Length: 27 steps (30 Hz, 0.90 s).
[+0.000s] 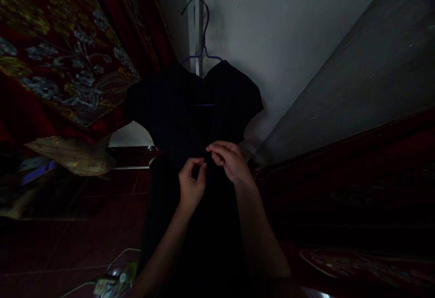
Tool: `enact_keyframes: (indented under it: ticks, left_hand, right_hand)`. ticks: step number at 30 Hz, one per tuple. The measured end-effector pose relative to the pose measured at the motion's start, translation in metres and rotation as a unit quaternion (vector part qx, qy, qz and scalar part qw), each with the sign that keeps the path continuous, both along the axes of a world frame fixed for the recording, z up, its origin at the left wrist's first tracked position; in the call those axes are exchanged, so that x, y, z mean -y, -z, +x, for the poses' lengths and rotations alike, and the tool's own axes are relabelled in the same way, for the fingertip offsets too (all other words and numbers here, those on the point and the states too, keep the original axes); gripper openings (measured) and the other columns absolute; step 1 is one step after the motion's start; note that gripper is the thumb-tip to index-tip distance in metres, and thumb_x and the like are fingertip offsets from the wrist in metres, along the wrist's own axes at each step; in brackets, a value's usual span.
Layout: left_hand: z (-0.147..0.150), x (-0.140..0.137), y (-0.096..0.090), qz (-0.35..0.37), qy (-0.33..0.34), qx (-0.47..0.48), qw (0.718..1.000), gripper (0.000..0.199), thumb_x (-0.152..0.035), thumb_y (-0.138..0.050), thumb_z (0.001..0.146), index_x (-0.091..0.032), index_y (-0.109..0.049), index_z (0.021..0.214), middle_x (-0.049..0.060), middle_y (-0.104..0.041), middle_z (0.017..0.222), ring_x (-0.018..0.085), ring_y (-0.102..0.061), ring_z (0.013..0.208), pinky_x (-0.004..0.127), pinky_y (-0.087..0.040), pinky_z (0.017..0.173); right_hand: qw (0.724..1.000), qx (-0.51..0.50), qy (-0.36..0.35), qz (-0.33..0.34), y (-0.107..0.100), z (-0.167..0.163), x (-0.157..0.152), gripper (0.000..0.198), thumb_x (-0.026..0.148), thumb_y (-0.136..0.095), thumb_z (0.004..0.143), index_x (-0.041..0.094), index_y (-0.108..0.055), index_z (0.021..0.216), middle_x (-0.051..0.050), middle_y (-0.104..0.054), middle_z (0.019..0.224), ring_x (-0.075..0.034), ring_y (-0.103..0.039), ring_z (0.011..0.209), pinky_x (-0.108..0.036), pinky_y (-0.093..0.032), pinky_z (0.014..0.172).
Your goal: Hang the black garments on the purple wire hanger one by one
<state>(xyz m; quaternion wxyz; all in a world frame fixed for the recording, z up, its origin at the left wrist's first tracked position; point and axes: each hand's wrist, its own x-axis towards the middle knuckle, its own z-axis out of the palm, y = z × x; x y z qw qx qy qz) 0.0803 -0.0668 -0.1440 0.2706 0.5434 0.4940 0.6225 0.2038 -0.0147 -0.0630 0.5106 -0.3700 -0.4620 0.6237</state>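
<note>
A black short-sleeved garment (170, 112) with a V-shaped neckline hangs from a purple hanger (205, 31). My left hand (192, 178) is at the front of it, below the point of the V, with thumb and index finger closed in a pinch. Just above and to the right, my right hand (227, 156) pinches too, its fingertips close to those of the left. Both sets of fingertips lie against or just in front of the cloth. It is too dark to make out what is between them.
An upright pole (199, 31) stands behind the hanger, against a pale wall (272, 31). Red embroidered cloth (78, 58) drapes at the left, with more dark red fabric (367, 171) at the right. A power strip with cables (105, 286) lies on the red tiled floor (102, 225).
</note>
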Motion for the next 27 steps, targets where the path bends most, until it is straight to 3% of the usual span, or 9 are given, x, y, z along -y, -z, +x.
enact_keyframes:
  ticks: [6, 9, 11, 13, 16, 18, 20, 23, 27]
  left_hand:
    - [-0.006, -0.02, 0.007, 0.054, -0.018, -0.111, 0.992, 0.008, -0.023, -0.061, 0.093, -0.018, -0.067, 0.09, 0.005, -0.069, 0.085, 0.019, -0.068, 0.082, 0.03, -0.053, 0.076]
    - [-0.018, -0.036, -0.007, 0.075, 0.014, -0.16, 0.984, 0.007, -0.021, -0.062, 0.092, -0.018, -0.068, 0.089, 0.006, -0.07, 0.086, 0.02, -0.069, 0.082, 0.031, -0.054, 0.074]
    - [-0.027, -0.047, -0.028, 0.084, 0.059, -0.191, 0.976, 0.007, -0.019, -0.064, 0.091, -0.019, -0.07, 0.094, 0.006, -0.072, 0.09, 0.02, -0.07, 0.084, 0.032, -0.055, 0.076]
    - [-0.037, -0.058, -0.059, 0.115, 0.086, -0.199, 0.969, 0.02, -0.019, -0.067, 0.09, -0.02, -0.071, 0.11, 0.007, -0.074, 0.099, 0.02, -0.071, 0.088, 0.033, -0.057, 0.081]
    - [-0.047, -0.077, -0.116, 0.215, 0.053, -0.167, 0.961, 0.042, -0.025, -0.068, 0.092, -0.022, -0.062, 0.134, 0.008, -0.071, 0.111, 0.019, -0.069, 0.095, 0.034, -0.056, 0.086]
    - [-0.051, -0.091, -0.153, 0.259, 0.034, -0.168, 0.951, 0.039, -0.029, -0.066, 0.096, -0.023, -0.062, 0.133, 0.006, -0.07, 0.107, 0.019, -0.069, 0.096, 0.032, -0.055, 0.087]
    - [-0.054, -0.103, -0.181, 0.274, 0.054, -0.199, 0.939, 0.027, -0.032, -0.066, 0.096, -0.022, -0.068, 0.121, 0.005, -0.071, 0.1, 0.019, -0.069, 0.096, 0.032, -0.054, 0.088]
    - [-0.055, -0.111, -0.202, 0.29, 0.071, -0.254, 0.92, 0.016, -0.035, -0.066, 0.096, -0.02, -0.07, 0.098, 0.004, -0.071, 0.092, 0.019, -0.069, 0.095, 0.032, -0.054, 0.089]
    - [-0.052, -0.103, -0.207, 0.335, 0.036, -0.324, 0.884, 0.021, -0.033, -0.058, 0.102, -0.017, -0.067, 0.092, 0.005, -0.069, 0.091, 0.018, -0.067, 0.092, 0.032, -0.053, 0.089]
  right_hand:
    - [0.992, -0.003, 0.059, 0.11, -0.102, -0.009, -0.081, 0.021, 0.031, -0.071, 0.081, 0.016, -0.063, 0.069, 0.007, -0.043, 0.05, -0.003, -0.029, 0.041, -0.019, -0.018, 0.039]
    - [0.986, 0.015, 0.052, 0.156, -0.128, -0.015, -0.087, 0.024, 0.034, -0.068, 0.088, 0.016, -0.061, 0.073, 0.007, -0.045, 0.052, -0.003, -0.034, 0.041, -0.017, -0.021, 0.039]
    - [0.983, 0.017, 0.059, 0.176, -0.129, -0.018, -0.078, 0.024, 0.035, -0.065, 0.091, 0.017, -0.061, 0.076, 0.007, -0.044, 0.051, -0.003, -0.035, 0.041, -0.017, -0.023, 0.039]
    - [0.979, 0.019, 0.073, 0.189, -0.122, -0.02, -0.067, 0.024, 0.034, -0.064, 0.092, 0.017, -0.061, 0.076, 0.007, -0.044, 0.05, -0.004, -0.036, 0.041, -0.017, -0.024, 0.039]
    - [0.974, 0.037, 0.082, 0.207, -0.109, -0.023, -0.056, 0.023, 0.033, -0.063, 0.091, 0.017, -0.06, 0.074, 0.007, -0.044, 0.05, -0.004, -0.038, 0.043, -0.017, -0.027, 0.041]
    - [0.97, 0.052, 0.08, 0.223, -0.105, -0.025, -0.053, 0.024, 0.033, -0.063, 0.091, 0.018, -0.059, 0.073, 0.007, -0.044, 0.051, -0.005, -0.041, 0.045, -0.017, -0.03, 0.043]
    - [0.962, 0.064, 0.09, 0.249, -0.106, -0.026, -0.051, 0.024, 0.032, -0.062, 0.092, 0.018, -0.058, 0.073, 0.007, -0.044, 0.053, -0.005, -0.042, 0.047, -0.018, -0.032, 0.046]
    - [0.942, 0.088, 0.126, 0.298, -0.11, -0.025, -0.05, 0.023, 0.029, -0.06, 0.093, 0.018, -0.057, 0.073, 0.005, -0.046, 0.058, -0.006, -0.043, 0.051, -0.019, -0.032, 0.049]
    - [0.929, 0.131, 0.164, 0.305, -0.098, -0.029, -0.06, 0.02, 0.023, -0.059, 0.09, 0.018, -0.055, 0.071, 0.005, -0.046, 0.059, -0.008, -0.044, 0.055, -0.021, -0.032, 0.052]
